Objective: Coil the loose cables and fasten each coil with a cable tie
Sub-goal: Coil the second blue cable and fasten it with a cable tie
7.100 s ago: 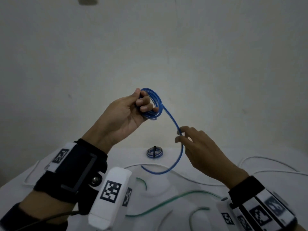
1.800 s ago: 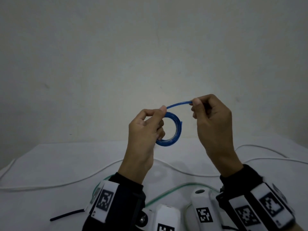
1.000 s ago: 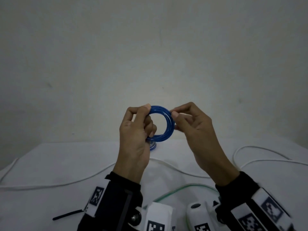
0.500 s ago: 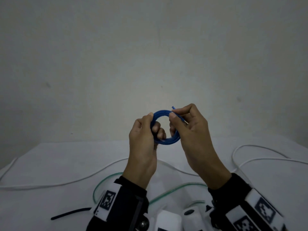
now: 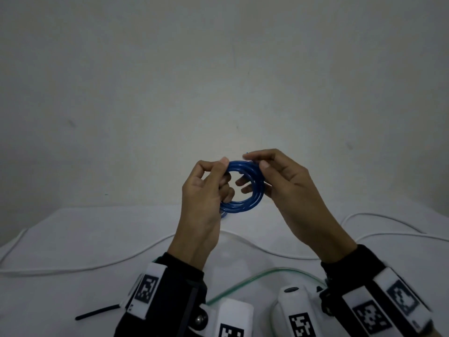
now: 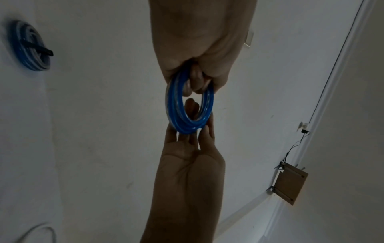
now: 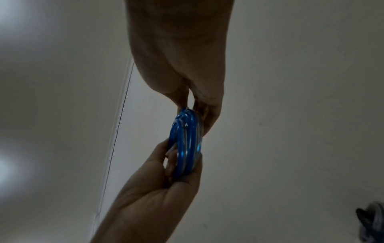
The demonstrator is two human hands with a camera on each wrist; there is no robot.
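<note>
A small blue cable coil (image 5: 243,205) of several turns is held up in the air in front of the wall, above the table. My left hand (image 5: 222,171) pinches its left side, thumb on top and fingers curled through the ring. My right hand (image 5: 256,164) pinches the upper right part, where a short blue tip pokes out by the forefinger. The left wrist view shows the coil (image 6: 188,125) edge-on between my left fingers (image 6: 195,77) and the right hand (image 6: 193,148). In the right wrist view the coil (image 7: 185,148) lies between both hands. No tie is on it.
A second blue coil (image 6: 29,47), bound with a black tie, lies on the white table (image 5: 73,239). A loose black cable tie (image 5: 97,313) lies front left. A white cable (image 5: 97,266) and a green cable (image 5: 255,276) snake over the table.
The loose blue tail that my right hand held out has been wound into the coil. My right hand now pinches the ring's upper right side, and both hands have closed in on it.
</note>
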